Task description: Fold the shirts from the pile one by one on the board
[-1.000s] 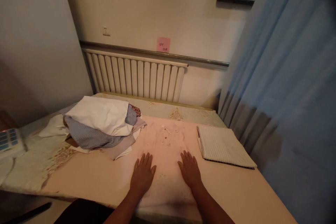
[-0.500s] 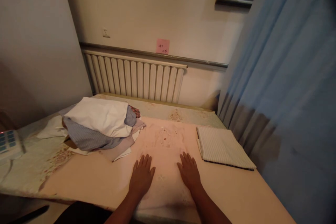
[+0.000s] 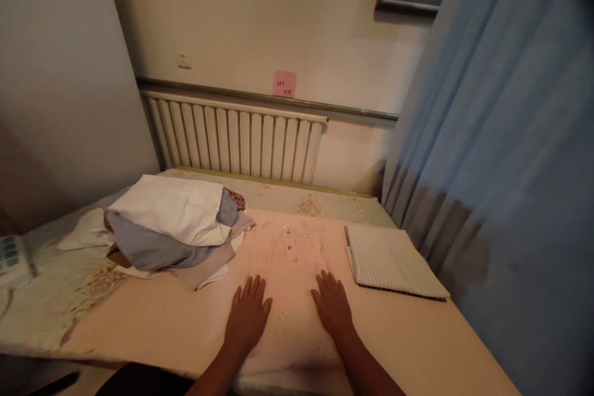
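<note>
A pale pink cloth piece (image 3: 290,294), apparently a garment with embroidered flowers and two small buttons, lies flat on a peach-coloured sheet (image 3: 162,322). My left hand (image 3: 247,312) is palm down along its left side, fingers stretched out. On the right side my right hand (image 3: 333,302) lies flat in the same way, fingers spread a little. Neither hand grasps anything. Cloth and sheet are so alike in colour that the cloth's edges are hard to make out.
To the left lies a loose heap of clothes (image 3: 171,213), white on top with blue-grey underneath. A folded striped cloth (image 3: 394,260) lies on the right. A white device with keys (image 3: 13,263) sits at the far left. Beyond are a radiator (image 3: 236,139) and a blue curtain (image 3: 464,136).
The view has shifted very slightly. Both hands stay flat on the pink cloth in nearly the same place; nothing else visibly moved.
</note>
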`<state>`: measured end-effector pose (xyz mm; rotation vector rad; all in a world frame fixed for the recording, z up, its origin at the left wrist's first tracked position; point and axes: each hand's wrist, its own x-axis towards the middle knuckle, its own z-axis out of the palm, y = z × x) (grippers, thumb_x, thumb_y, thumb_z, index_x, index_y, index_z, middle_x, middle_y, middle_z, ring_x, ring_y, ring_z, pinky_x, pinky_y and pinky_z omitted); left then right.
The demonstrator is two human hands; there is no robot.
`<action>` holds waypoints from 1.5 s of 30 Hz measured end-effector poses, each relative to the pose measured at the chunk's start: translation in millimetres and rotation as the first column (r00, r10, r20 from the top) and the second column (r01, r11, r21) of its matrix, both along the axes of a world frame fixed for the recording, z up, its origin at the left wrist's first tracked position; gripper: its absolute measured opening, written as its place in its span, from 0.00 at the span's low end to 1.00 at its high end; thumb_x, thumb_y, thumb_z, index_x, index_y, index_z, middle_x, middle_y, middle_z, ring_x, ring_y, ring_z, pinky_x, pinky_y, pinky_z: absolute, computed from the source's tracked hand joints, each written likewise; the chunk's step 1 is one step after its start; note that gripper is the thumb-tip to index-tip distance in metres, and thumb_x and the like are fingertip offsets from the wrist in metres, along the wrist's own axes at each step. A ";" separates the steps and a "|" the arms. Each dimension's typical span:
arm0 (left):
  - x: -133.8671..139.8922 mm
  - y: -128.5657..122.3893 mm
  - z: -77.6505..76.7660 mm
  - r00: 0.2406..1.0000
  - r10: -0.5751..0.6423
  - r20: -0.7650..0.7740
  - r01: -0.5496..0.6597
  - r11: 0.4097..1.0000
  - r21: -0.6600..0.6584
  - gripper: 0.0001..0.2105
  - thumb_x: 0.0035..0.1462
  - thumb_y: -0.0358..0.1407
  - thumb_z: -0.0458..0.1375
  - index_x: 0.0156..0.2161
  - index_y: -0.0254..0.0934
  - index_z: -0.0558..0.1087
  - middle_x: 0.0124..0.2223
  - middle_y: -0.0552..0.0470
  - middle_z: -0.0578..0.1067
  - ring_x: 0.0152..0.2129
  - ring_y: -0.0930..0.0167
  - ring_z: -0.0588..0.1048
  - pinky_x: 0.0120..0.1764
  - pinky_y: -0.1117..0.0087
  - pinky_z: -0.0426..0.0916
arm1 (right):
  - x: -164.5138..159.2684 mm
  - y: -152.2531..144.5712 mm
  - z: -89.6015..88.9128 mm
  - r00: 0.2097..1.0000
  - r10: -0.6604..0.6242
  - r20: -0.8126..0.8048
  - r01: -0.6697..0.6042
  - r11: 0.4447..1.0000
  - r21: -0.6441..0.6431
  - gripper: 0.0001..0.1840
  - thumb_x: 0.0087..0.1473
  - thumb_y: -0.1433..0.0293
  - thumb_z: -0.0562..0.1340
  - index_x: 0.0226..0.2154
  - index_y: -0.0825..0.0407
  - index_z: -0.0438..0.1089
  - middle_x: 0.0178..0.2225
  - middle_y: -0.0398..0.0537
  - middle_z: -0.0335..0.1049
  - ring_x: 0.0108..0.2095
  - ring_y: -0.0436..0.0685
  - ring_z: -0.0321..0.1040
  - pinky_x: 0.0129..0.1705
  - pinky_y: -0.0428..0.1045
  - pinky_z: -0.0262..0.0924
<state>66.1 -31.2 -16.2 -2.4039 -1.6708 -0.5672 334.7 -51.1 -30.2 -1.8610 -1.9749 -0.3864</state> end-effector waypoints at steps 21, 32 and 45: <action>0.1 -0.9 1.1 1.000 -0.002 0.010 0.001 1.000 0.008 0.24 0.64 0.44 0.43 0.61 0.38 0.65 0.63 0.45 0.65 0.62 0.57 0.60 0.59 0.49 0.56 | -1.4 -1.9 6.5 0.999 -0.006 0.033 0.008 0.997 -0.073 0.24 0.65 0.61 0.49 0.58 0.53 0.64 0.63 0.53 0.57 0.63 0.65 0.52 0.62 0.63 0.48; 0.2 -1.5 2.5 1.000 -0.005 -0.003 0.005 1.000 0.024 0.24 0.64 0.44 0.44 0.60 0.37 0.65 0.63 0.45 0.65 0.61 0.57 0.61 0.59 0.49 0.57 | -3.1 -2.9 11.7 0.999 -0.022 0.049 0.028 0.992 -0.121 0.25 0.65 0.62 0.48 0.58 0.53 0.64 0.63 0.53 0.55 0.64 0.66 0.51 0.63 0.63 0.47; 1.6 -3.3 8.5 1.000 0.005 -0.003 -0.005 1.000 -0.018 0.24 0.64 0.43 0.44 0.61 0.36 0.65 0.63 0.44 0.64 0.62 0.58 0.59 0.59 0.49 0.55 | -3.1 -3.5 11.4 1.000 -0.012 0.024 0.014 0.996 -0.084 0.24 0.65 0.62 0.48 0.57 0.53 0.64 0.62 0.54 0.57 0.63 0.66 0.52 0.62 0.63 0.48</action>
